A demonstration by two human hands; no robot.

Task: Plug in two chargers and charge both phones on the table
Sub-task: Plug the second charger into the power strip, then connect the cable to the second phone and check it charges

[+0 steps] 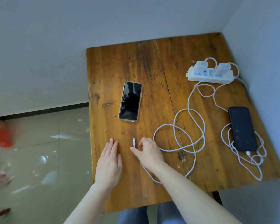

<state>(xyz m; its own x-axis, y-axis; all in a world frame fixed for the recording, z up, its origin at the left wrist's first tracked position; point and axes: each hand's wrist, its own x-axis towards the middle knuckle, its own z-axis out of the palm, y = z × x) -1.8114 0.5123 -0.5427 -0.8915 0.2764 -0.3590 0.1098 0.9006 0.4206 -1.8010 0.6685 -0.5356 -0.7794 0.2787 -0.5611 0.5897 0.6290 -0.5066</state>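
A phone in a clear case (130,101) lies face up mid-table with nothing plugged into it. At the right edge lies a dark phone (242,128), a white cable (247,153) plugged into its near end. Two white chargers (200,66) (222,69) sit in the white power strip (223,79) at the back right. A second white cable (188,110) loops across the table and ends in a loose plug (133,142). My right hand (148,151) rests over this cable, thumb tip at the plug's base, fingers curled and apart. My left hand (109,164) lies flat beside it.
The wooden table (152,65) stands in a corner, walls behind and to the right. Coiled cable slack (242,160) lies around the dark phone. A red object (0,135) is blurred on the tiled floor at the left. My knees show under the near edge.
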